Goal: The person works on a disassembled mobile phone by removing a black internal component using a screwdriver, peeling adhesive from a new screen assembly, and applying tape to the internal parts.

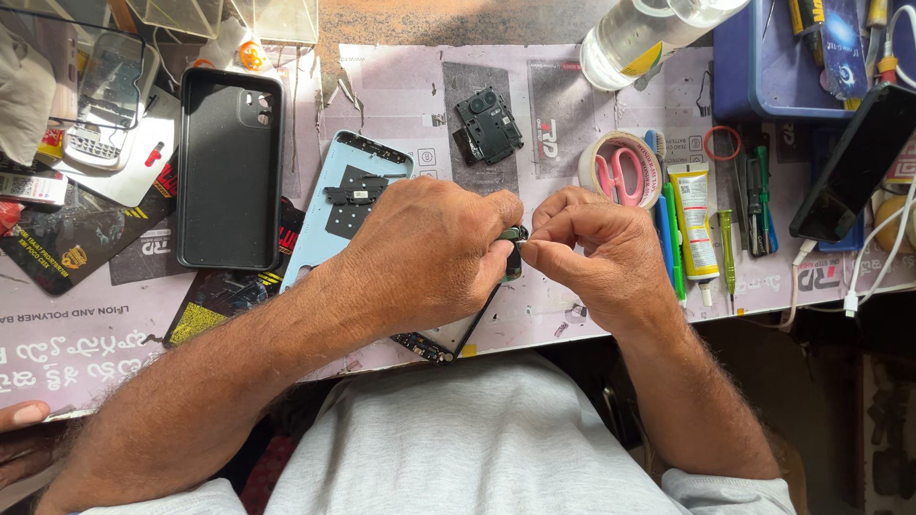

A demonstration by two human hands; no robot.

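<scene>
At the far left lies a black phone case [229, 167], open side up, on the printed work mat [401, 86]. Just right of it is a pale blue phone back [329, 205] with a dark plate fixed on it, its near end hidden under the left hand [429, 253].

The left hand is curled nearly closed over the middle of the phone back, knuckles up, and its fingertips pinch a small dark part [514, 250] at its right edge. The right hand [596, 253] is closed to a tight pinch too, thumb and forefinger meeting on the same small part from the right side. So the part sits between the two hands, above the mat near the table's near edge; whether it is joined to the phone under the left hand I cannot tell.

My judgement on doing this well: keep the left hand braced low on the phone so it does not slide, grip the part by its edges only, and work with small, even pulls, not twists, since such a piece bends easily.

Further right are a tape roll [620, 170] with pink scissors inside it, a white and yellow glue tube [697, 221], green and blue pens, and a black phone [854, 162] leaning at the far right. A loose black camera frame [489, 126] lies far from the hands.
</scene>
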